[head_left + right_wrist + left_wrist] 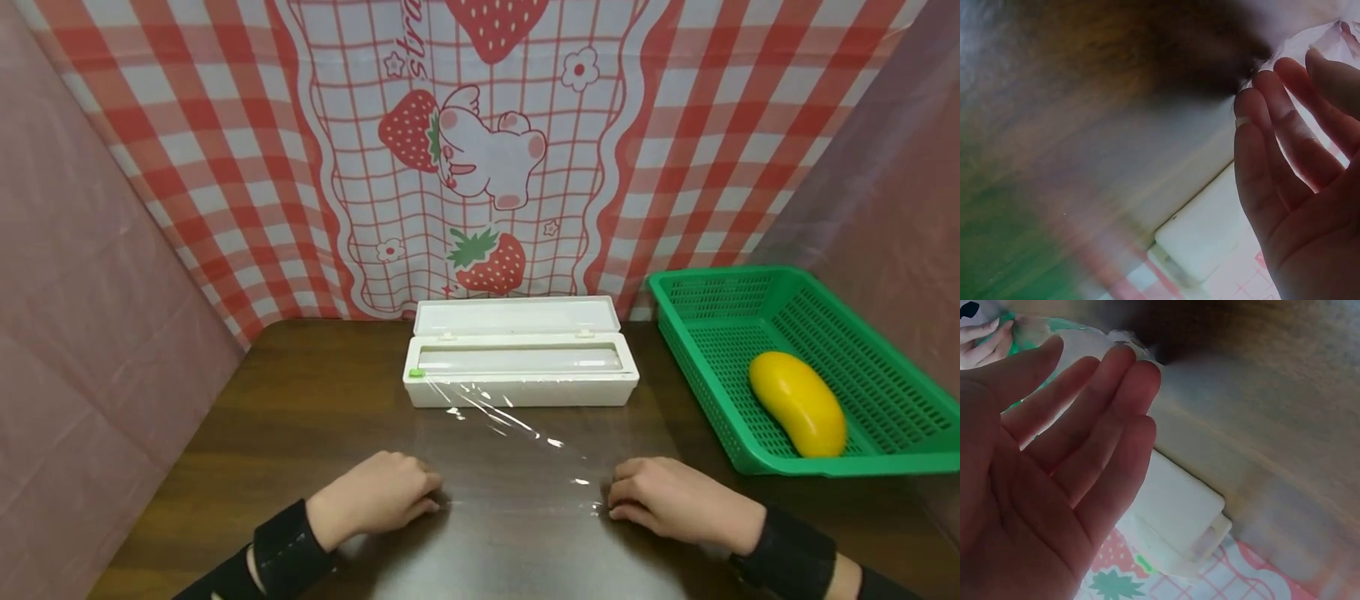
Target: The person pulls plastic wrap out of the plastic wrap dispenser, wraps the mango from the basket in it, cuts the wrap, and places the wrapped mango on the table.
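Note:
Clear plastic wrap (517, 467) stretches from a white wrap dispenser (521, 392) towards me, its front edge running between my two hands. My left hand (386, 493) lies low over the table, fingertips at the wrap's left corner; in the left wrist view its fingers (1110, 431) are gently bent, thumb apart from them. At the right corner, my right hand (671, 502) mirrors it, fingertips (1250, 103) down by the tabletop and the wrap's edge. The dispenser's lid (517, 315) stands raised, showing the roll (517, 359) within. A green slider (417, 373) sits at its left end.
A green basket (705, 400) stands on the right, holding a yellow mango-shaped object (798, 404). Behind the dark wooden table (300, 400) hangs a red checked strawberry cloth (480, 167). A pink cloth (97, 292) borders the left side.

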`<state>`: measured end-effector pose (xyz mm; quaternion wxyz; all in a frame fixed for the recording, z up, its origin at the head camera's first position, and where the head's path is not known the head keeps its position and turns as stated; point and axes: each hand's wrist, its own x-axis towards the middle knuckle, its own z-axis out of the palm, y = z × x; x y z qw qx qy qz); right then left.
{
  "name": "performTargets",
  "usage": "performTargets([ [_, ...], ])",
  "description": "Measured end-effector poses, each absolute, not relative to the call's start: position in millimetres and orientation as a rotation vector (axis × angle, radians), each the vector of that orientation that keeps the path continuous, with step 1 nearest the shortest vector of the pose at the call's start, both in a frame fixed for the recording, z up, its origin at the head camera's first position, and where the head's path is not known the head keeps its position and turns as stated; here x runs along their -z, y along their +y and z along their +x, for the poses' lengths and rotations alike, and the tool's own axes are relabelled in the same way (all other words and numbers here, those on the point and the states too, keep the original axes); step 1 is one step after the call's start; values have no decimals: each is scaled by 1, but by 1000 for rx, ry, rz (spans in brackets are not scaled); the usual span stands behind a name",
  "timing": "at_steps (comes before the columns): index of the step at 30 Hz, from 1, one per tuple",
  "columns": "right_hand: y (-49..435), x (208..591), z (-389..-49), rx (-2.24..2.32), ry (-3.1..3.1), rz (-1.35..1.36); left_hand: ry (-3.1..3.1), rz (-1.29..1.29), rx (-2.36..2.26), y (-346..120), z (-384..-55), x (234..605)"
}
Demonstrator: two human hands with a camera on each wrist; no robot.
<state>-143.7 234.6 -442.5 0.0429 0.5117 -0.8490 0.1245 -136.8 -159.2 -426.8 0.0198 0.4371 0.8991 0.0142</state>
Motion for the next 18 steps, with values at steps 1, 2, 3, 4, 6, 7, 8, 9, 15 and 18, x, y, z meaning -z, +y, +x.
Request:
performTargets([
  [1, 235, 443, -143, -387, -2591, 1568, 2789, 1351, -54, -160, -137, 427],
  [2, 235, 443, -143, -395, -2592, 1564, 2784, 1347, -68, -161, -137, 428],
  [3, 235, 443, -143, -403, -2599, 1558, 2779, 1345, -79, -162, -136, 428],
  [4, 235, 443, -143, -404, -2608, 1551, 2776, 1344, -83, -163, -136, 428],
  [6, 236, 443, -142, -403, -2634, 1535, 2773, 1344, -91, -164, -136, 429],
  [7, 236, 443, -142, -405, -2647, 1530, 2771, 1343, -96, -164, -135, 429],
  [8, 237, 443, -142, -407, -2660, 1527, 2772, 1345, -101, -164, -135, 430],
  [9, 237, 443, -141, -408, -2671, 1523, 2780, 1353, -100, -165, -135, 430],
  [15, 236, 437, -137, -385, -2668, 1504, 2835, 1427, -84, -161, -135, 424],
  [18, 235, 432, -136, -349, -2639, 1474, 2862, 1459, -74, -160, -136, 418],
])
